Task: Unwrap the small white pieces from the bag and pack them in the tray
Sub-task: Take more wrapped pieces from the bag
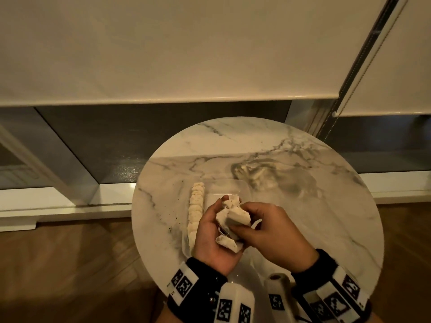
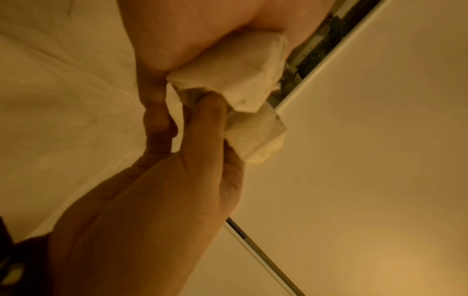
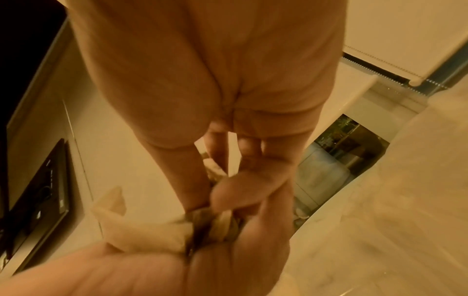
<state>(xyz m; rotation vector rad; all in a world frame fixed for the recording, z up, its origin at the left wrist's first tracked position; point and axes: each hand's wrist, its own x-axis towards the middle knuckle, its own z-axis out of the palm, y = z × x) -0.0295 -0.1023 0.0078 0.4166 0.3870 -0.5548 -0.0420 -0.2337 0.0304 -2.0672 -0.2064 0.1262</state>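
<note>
Both hands point(image 1: 240, 231) pinch white wrapped pieces point(image 1: 238, 217) above clear tray point(image 1: 242, 186); row of unwrapped pieces point(image 1: 195, 213) runs near-to-far along tray's left edge.

Dim, warm-lit room by a window

A round marble table point(image 1: 303, 183) stands on a wooden floor point(image 1: 70, 264); behind it, cream roller blinds point(image 1: 163, 47) hang part-lowered over dark window glass point(image 1: 163, 136), a bead chain point(image 1: 356, 73) dangling.
</note>
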